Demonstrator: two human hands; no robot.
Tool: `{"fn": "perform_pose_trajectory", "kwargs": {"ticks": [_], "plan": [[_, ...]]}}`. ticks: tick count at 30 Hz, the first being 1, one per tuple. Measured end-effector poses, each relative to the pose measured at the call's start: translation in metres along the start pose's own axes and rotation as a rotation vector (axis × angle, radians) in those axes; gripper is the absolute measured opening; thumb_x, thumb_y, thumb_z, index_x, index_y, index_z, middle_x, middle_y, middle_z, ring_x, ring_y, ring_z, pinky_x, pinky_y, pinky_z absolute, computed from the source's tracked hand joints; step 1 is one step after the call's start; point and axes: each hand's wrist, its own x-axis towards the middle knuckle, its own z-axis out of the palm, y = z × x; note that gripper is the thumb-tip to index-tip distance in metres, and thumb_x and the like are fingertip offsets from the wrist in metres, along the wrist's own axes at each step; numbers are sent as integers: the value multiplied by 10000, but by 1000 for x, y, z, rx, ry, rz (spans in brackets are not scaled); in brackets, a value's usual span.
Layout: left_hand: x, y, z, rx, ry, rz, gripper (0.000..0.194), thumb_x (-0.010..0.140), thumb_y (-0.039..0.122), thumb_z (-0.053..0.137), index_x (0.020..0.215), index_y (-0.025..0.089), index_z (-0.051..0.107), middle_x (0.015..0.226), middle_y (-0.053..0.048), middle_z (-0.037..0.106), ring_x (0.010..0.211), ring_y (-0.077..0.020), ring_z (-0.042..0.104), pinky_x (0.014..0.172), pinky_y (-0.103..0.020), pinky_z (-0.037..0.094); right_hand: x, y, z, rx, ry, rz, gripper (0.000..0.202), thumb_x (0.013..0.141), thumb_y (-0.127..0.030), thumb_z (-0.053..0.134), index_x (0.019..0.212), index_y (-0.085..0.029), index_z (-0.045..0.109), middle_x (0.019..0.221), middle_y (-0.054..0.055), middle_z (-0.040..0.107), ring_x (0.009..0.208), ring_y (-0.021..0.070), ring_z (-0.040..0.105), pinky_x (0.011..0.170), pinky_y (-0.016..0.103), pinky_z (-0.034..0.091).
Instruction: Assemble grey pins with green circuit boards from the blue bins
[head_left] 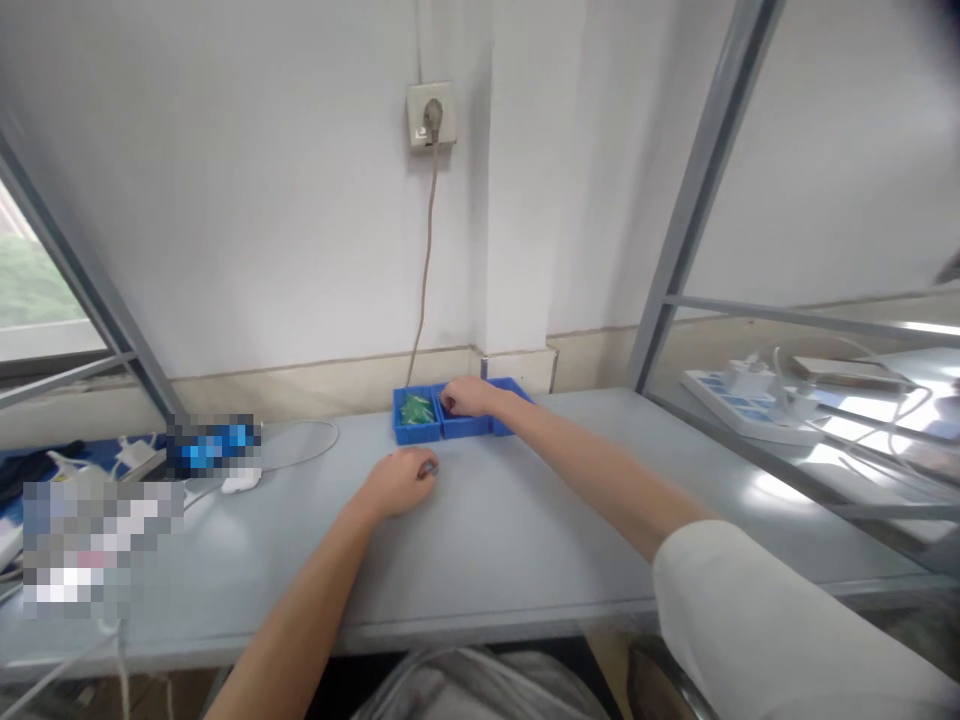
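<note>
Three blue bins stand side by side at the back of the grey desk (525, 540). Small green pieces (416, 409) lie in the left bin (417, 434). My right hand (466, 397) reaches over the middle bin (465, 427), its fingers curled down at the bin's left side; whatever they pinch is hidden. Behind my right wrist, the right bin (512, 386) is partly covered and its contents do not show. In front of the left bin, my left hand (401, 480) rests low over the desk, fingers closed round a small dark object too small to name.
On the left, a white computer mouse (241, 481), cables and chargers (135, 452) crowd the desk. Grey metal posts (694, 200) rise at both sides. A power strip (750, 405) lies beyond the right post. A cord (429, 250) hangs from the wall socket (431, 117) behind the bins.
</note>
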Motion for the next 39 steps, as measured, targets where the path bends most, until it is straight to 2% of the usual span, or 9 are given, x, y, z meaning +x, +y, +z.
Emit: {"fn": "perform_pose_trajectory", "kwargs": {"ticks": [8,14,22,30,35,37,39], "plan": [[-1,2,-2,-2,-11,1,307,794,202,481,1049,242,646,959,-34,691,876,-199,630,720,-270,448,6,-1,3,-37,28,40,247,777,-170,560,943,-217,737,964,54,740,855,189,647,691,234,391],[-1,4,-4,9,-31,-40,288,797,207,488,1049,249,618,939,-25,687,876,-196,632,704,-266,441,5,-7,1,-73,56,116,211,795,-209,578,933,-204,737,980,85,738,905,215,652,740,253,406],[-1,0,0,-2,8,-28,241,784,214,516,1018,247,569,910,-14,679,844,-193,633,659,-264,431,1,-15,-4,-94,71,184,177,800,-266,621,896,-181,743,954,124,737,923,243,654,820,300,401],[-1,3,-1,20,25,-64,202,798,315,562,972,231,620,968,-42,686,878,-207,638,707,-281,458,2,-17,-4,-114,54,198,179,804,-285,636,901,-185,748,960,122,736,917,248,658,848,323,395],[0,-1,1,43,26,-43,158,810,281,526,880,219,653,966,-50,690,878,-206,635,723,-287,457,1,-13,-13,-129,32,180,156,774,-282,683,872,-179,745,958,123,732,917,256,651,853,332,389],[1,-2,2,45,35,-35,151,813,268,516,857,218,652,945,-48,693,862,-206,635,714,-286,452,-4,-13,-21,-146,64,166,136,804,-241,648,878,-166,734,976,133,723,951,262,636,877,346,372],[1,-2,2,37,48,-48,140,813,271,525,854,217,648,927,-45,697,843,-206,636,700,-285,447,-15,-19,-27,-143,172,145,168,862,-203,564,905,-151,718,986,145,713,982,263,618,886,351,358]]}}
